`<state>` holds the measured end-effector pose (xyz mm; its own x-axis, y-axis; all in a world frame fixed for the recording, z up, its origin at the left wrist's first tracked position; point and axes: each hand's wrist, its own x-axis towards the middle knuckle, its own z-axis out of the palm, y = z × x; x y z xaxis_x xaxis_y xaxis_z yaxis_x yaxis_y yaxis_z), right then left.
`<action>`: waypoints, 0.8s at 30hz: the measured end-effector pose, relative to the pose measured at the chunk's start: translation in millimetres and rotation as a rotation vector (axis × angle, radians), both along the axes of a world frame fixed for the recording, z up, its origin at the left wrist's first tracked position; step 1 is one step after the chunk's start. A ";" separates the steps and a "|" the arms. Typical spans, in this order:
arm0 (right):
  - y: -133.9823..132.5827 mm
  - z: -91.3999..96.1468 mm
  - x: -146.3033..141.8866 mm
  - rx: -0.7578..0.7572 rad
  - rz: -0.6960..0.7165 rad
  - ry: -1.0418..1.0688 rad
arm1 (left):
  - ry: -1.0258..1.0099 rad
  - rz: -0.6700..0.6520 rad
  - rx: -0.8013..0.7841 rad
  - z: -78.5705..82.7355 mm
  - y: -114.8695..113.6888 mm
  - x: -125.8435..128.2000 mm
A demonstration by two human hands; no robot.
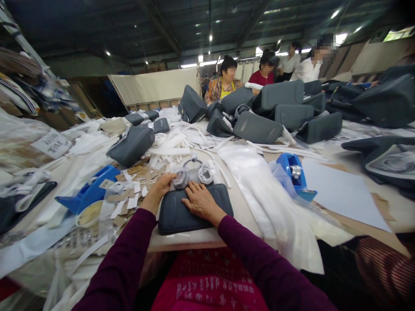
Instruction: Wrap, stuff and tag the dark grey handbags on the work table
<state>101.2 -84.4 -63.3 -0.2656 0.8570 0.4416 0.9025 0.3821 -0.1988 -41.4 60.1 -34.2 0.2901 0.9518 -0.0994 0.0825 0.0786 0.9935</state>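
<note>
A dark grey bag (191, 211) lies on its side at the table's front edge, its base facing me. Just beyond it are a ring-shaped, plastic-wrapped bag part (181, 179) and a second round wrapped part (205, 173); a thin dark loop (192, 162) shows behind them. My left hand (162, 188) is closed at the left side of the first wrapped part, gripping its edge. Fingers stretched out, my right hand (202, 199) rests flat on the bag, its fingertips at the bag's far edge near the wrapped parts.
Blue tape dispensers (90, 190) (293, 175) stand left and right. Paper tags (129, 198) lie scattered at left, white foam strips (259, 185) at right beside a white sheet (343, 190). Grey bags (259, 129) are heaped across the back; several people stand behind them.
</note>
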 end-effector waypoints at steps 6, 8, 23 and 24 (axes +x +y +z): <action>0.6 -1.1 -1.4 -0.002 -0.013 -0.003 | 0.516 0.312 0.857 9.4 -29.9 -9.8; 0.4 -0.9 -1.8 0.001 -0.008 -0.008 | 0.618 0.265 1.070 9.2 -42.2 -11.7; -0.9 2.5 -2.6 0.018 -0.011 0.023 | 1.031 -0.023 1.040 -8.6 -45.7 13.7; -1.2 3.3 -2.8 0.023 -0.016 0.019 | 1.018 0.012 1.045 -6.4 -48.1 14.1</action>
<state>98.4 -85.6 -60.0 -0.2437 0.8508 0.4656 0.9046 0.3725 -0.2072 -27.2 12.0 -40.7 0.5095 0.7196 0.4718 0.7753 -0.6218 0.1111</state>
